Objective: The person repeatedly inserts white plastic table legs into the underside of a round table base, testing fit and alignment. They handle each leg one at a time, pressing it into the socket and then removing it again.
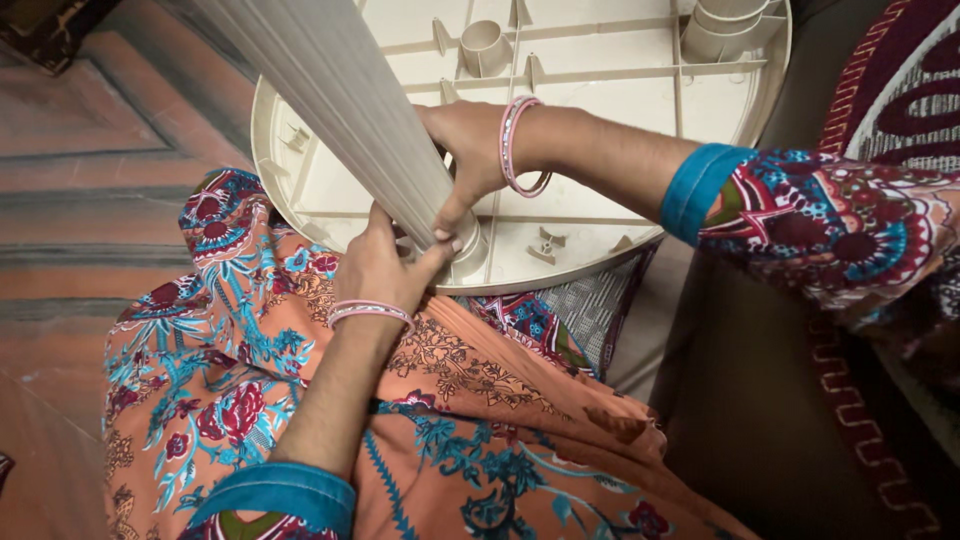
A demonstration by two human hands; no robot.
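Both the left hand [380, 265] and the right hand [470, 155] grip the ribbed leg [350, 110] at its socket in the round base [600, 200] on the lap; hold the leg straight and push evenly.

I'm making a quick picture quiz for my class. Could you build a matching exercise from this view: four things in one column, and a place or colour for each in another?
Things:
1. ribbed leg
2. round plastic base
3. left hand
4. cuff

Places or colours:
A. blue, on the right forearm
B. cream, its ribbed underside facing up
C. slanting down into a socket on the base
D. at the leg's lower end, a pink bangle on its wrist

Pairs: 1-C, 2-B, 3-D, 4-A
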